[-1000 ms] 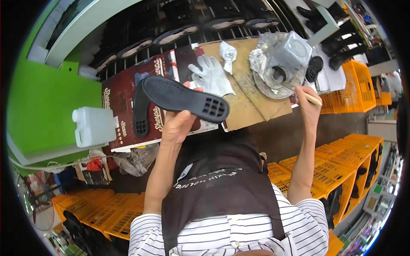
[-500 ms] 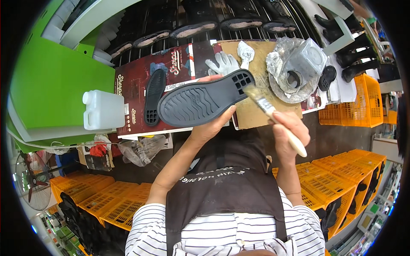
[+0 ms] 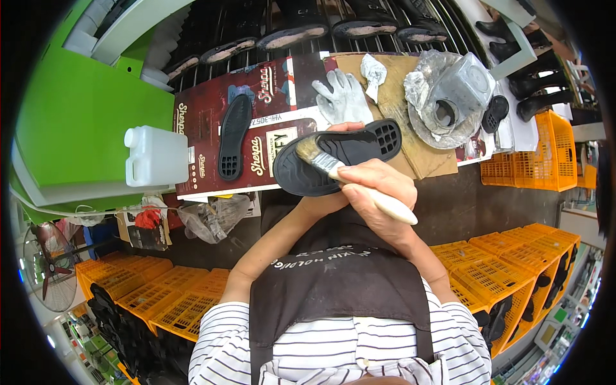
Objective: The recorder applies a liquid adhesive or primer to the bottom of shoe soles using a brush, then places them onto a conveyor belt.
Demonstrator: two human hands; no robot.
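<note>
My left hand [image 3: 324, 204] is closed around a black shoe sole [image 3: 362, 151] from beneath, some fingertips showing at its far edge. Wavy ridges cover the sole's wide part, and a grid of square hollows lies at its heel end. In my right hand [image 3: 385, 183] is a paintbrush [image 3: 330, 165] with a pale handle, its bristles touching the wide part of the sole. A second black sole [image 3: 235, 138] lies on the maroon cardboard to the left. A light grey glove [image 3: 341, 96] rests just beyond the held sole.
On the bench's right stand a grey, crusted pot with a round opening [image 3: 471, 80] and a small black sole piece [image 3: 494, 114]. A white jug [image 3: 157, 157] is at left. Boots [image 3: 292, 35] line the rack behind. Orange crates [image 3: 494, 269] stand on both sides of me.
The brush has moved left from the heel grid to the sole's wide part. The sole has come nearer and shifted right, uncovering more of the cardboard and glove.
</note>
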